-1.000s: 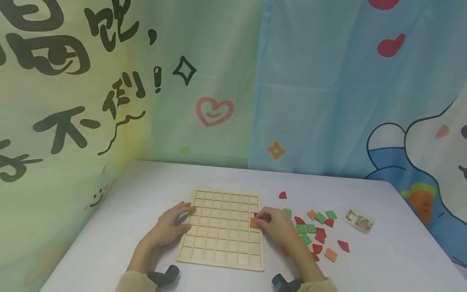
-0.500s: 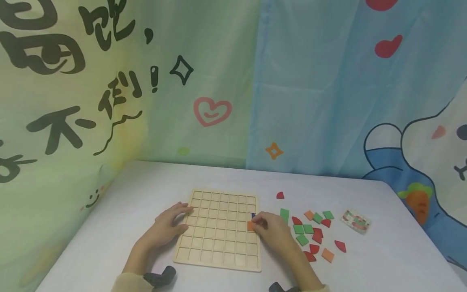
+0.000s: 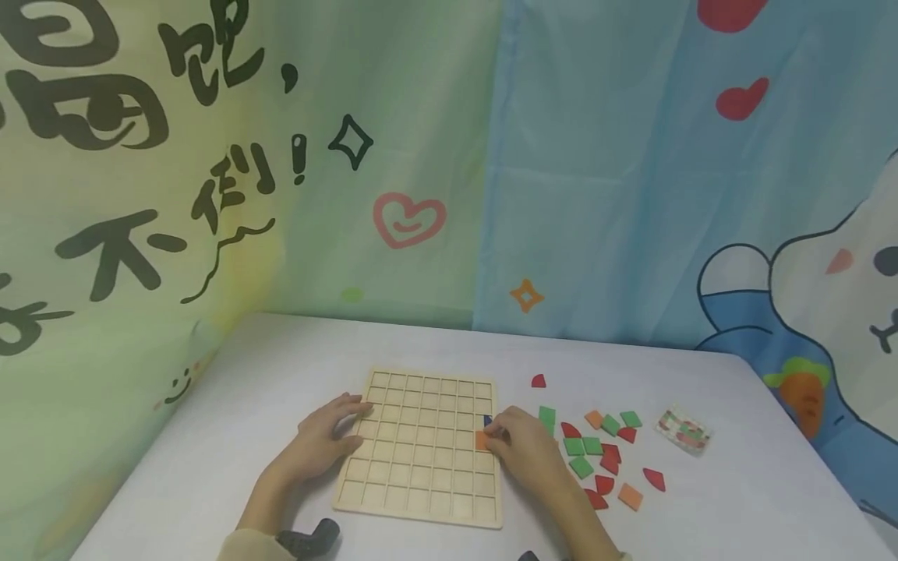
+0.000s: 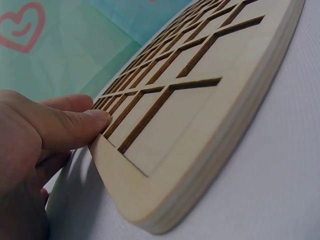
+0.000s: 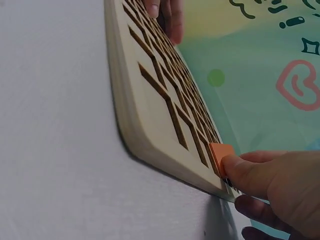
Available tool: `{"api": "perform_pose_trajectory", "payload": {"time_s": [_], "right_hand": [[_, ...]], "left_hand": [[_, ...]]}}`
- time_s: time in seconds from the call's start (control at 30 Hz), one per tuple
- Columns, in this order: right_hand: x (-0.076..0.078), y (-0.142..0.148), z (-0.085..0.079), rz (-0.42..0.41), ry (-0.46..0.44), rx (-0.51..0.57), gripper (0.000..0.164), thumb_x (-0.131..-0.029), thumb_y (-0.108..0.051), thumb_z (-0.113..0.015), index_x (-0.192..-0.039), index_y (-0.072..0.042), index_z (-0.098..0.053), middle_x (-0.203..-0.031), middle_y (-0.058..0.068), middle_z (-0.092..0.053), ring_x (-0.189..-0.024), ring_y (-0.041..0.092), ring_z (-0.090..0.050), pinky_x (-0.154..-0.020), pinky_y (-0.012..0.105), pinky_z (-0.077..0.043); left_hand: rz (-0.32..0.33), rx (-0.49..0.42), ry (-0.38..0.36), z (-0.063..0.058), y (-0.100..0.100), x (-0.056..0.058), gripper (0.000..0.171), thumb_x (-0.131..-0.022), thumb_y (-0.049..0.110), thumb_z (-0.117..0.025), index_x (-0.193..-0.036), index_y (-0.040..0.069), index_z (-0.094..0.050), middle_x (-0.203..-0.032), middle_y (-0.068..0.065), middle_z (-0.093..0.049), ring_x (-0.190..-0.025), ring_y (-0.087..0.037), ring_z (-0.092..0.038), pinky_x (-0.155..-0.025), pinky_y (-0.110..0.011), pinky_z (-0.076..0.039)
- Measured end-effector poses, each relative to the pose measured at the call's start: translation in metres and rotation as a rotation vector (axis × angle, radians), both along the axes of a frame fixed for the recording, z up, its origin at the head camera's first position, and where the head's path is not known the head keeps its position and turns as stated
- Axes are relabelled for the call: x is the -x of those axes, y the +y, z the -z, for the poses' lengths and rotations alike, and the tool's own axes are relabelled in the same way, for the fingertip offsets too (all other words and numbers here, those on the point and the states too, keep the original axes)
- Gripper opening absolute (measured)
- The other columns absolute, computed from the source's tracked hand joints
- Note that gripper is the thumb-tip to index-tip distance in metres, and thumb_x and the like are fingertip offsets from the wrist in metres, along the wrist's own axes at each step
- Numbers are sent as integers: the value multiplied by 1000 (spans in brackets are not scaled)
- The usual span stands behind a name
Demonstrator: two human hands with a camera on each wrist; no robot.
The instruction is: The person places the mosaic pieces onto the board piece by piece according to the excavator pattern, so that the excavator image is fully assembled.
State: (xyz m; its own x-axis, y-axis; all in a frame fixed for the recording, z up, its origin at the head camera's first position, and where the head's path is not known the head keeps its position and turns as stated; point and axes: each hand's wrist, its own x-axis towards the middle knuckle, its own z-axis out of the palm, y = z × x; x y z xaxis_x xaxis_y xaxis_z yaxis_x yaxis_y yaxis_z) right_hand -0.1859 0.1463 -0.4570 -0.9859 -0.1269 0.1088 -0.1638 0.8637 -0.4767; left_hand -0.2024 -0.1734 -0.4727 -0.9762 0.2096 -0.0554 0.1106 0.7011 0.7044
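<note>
A pale wooden grid board (image 3: 419,444) lies flat on the white table, its square cells framed by raised lines. My left hand (image 3: 324,438) rests against the board's left side, with the thumb (image 4: 95,120) on the rim in the left wrist view. At the right side, my right hand (image 3: 526,452) pinches an orange square tile (image 5: 221,151) between thumb and fingers, over the outermost column of cells. The tile stands slightly tilted in the right wrist view. Just beyond it, a dark blue piece (image 3: 487,421) shows partly, the rest hidden by the fingers.
Right of the board lie scattered green squares (image 3: 574,446), red quarter-round pieces (image 3: 654,478) and orange squares (image 3: 630,496). One red piece (image 3: 538,381) sits farther back. A clear packet with printed shapes (image 3: 684,431) lies at the right. A printed curtain (image 3: 435,288) hangs behind the table.
The head view shifts slightly. My two hands keep nearly the same places on the board, and the orange tile stays in the right hand's pinch.
</note>
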Motion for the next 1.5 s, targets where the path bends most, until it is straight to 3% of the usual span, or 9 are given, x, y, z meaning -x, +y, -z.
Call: {"api": "perform_pose_trajectory", "payload": {"time_s": [0.33, 0.57, 0.8, 1.03, 1.23, 1.5], "right_hand": [[1, -1, -1, -10, 17, -117, 8, -79, -23, -76, -86, -20, -74, -87, -10, -59, -78, 7, -55, -71, 27, -51], [4, 9, 2, 5, -5, -81, 12, -81, -25, -75, -92, -23, -74, -94, -9, -62, -82, 7, -56, -72, 30, -52], [12, 60, -2, 83, -12, -37, 23, -84, -23, -71, -106, -17, -71, -104, 2, -67, -90, 18, -61, -82, 41, -55], [14, 103, -2, 152, -77, 35, 32, -92, -23, -60, -123, -14, -63, -123, 13, -58, -115, 33, -54, -95, 55, -47], [19, 94, 7, 115, -7, 21, 37, -88, -26, -66, -122, -11, -64, -118, 15, -58, -110, 33, -54, -90, 51, -50], [20, 81, 12, 165, 15, -71, 40, -83, -30, -72, -118, -12, -65, -109, 10, -60, -96, 24, -54, -81, 44, -54]], "left_hand": [[12, -14, -15, 3, -1, 3, 51, -86, 24, -65, -135, 24, -52, -152, -6, -37, -146, -32, -18, -112, -66, -2], [10, -12, 2, 5, 0, 4, 50, -85, 20, -66, -133, 23, -53, -150, -7, -39, -145, -33, -20, -110, -68, -4], [18, -17, 3, 4, 1, 2, 50, -85, 21, -66, -133, 24, -53, -150, -7, -39, -145, -33, -20, -110, -68, -5], [13, -6, 3, 1, 2, 0, 50, -85, 20, -66, -133, 24, -53, -150, -7, -39, -145, -33, -21, -110, -68, -5], [11, -15, -5, -1, 0, 0, 50, -85, 21, -66, -134, 23, -53, -151, -8, -39, -145, -34, -19, -111, -67, -3], [21, -20, 4, 0, 0, 1, 50, -85, 21, -66, -133, 23, -53, -151, -7, -39, -145, -34, -19, -111, -66, -3]]}}
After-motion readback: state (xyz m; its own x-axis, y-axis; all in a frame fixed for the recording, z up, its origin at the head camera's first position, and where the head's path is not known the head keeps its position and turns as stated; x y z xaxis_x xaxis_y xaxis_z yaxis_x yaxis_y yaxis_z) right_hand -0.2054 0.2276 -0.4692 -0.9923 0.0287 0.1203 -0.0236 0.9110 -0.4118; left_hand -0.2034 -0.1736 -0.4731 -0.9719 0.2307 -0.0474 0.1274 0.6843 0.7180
